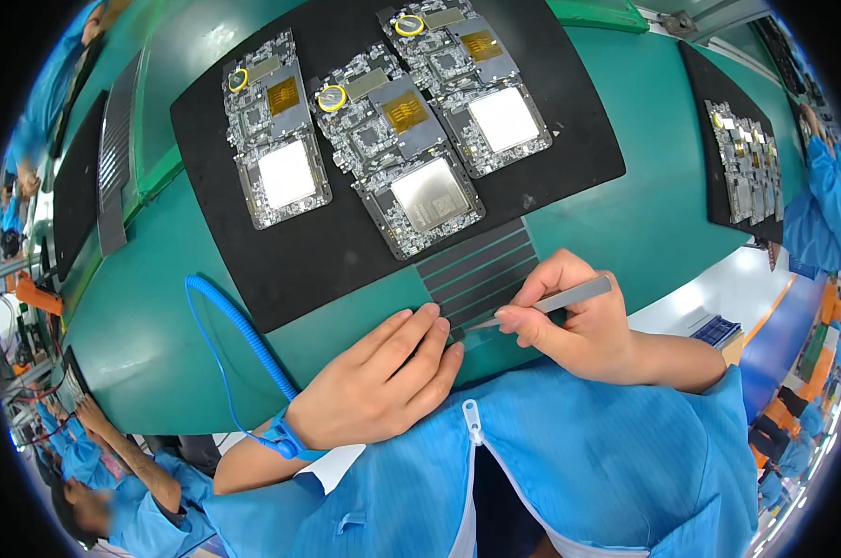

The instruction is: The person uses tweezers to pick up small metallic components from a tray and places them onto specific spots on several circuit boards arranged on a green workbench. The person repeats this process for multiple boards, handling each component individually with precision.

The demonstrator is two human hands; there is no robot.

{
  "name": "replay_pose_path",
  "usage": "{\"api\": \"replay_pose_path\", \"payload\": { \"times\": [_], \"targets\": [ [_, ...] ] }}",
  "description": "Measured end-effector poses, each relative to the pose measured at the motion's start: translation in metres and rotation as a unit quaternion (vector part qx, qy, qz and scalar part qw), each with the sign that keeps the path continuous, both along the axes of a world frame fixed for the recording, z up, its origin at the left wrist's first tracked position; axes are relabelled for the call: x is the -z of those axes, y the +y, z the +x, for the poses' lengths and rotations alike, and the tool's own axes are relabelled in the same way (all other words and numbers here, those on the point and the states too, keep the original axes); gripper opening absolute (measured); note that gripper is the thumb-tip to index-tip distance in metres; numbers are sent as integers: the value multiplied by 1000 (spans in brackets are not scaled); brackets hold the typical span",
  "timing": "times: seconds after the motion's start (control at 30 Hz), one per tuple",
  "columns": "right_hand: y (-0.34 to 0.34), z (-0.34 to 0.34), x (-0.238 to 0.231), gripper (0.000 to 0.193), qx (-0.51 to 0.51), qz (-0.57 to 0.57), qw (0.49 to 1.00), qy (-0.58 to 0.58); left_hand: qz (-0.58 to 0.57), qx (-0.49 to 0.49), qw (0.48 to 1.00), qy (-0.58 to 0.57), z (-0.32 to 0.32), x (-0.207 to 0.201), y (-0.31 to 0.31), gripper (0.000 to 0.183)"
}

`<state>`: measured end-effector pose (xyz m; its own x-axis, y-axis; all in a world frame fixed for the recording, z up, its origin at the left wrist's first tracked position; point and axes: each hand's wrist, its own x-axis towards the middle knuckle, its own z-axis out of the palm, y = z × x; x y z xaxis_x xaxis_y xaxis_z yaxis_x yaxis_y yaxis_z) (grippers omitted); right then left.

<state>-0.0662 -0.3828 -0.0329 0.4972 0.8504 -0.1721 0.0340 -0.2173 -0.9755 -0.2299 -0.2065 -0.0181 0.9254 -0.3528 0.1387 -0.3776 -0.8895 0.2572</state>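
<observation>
A sheet of dark strips [481,265] lies on the green tabletop in front of me. My right hand [583,330] pinches a pair of metal tweezers [577,294], their tips pointing left at the sheet's near end. Flat beside those tips rests my left hand [374,379], its fingers stretched out and touching the near left edge of the sheet. It holds nothing that I can see. A blue wrist strap [288,437] circles my left wrist. Beyond both hands, three circuit boards lie on a black mat: a left one [276,130], a middle one [397,149] and a right one [467,84].
The black mat [318,270] covers the middle of the green table [151,344]. A coiled blue cord [239,321] runs to my wrist strap. At far right, more boards [746,167] sit on another dark mat. A person [146,493] sits at lower left, others work around.
</observation>
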Motion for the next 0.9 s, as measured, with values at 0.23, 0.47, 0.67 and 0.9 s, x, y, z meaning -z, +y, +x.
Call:
{"api": "replay_pose_path", "payload": {
  "times": [0.23,0.47,0.67,0.9],
  "targets": [
    [2,3,-1,20,24,21,994,109,5,11,1000,-11,1,4,1,25],
    [0,2,3,18,-28,26,999,22,3,13,1000,-20,2,6,1,24],
    [4,23,-7,18,47,138,968,204,21,28,999,-16,10,-2,0,24],
    [65,130,-24,20,103,172,970,141,53,-102,987,-109,83,-18,-8,34]
  ]
}}
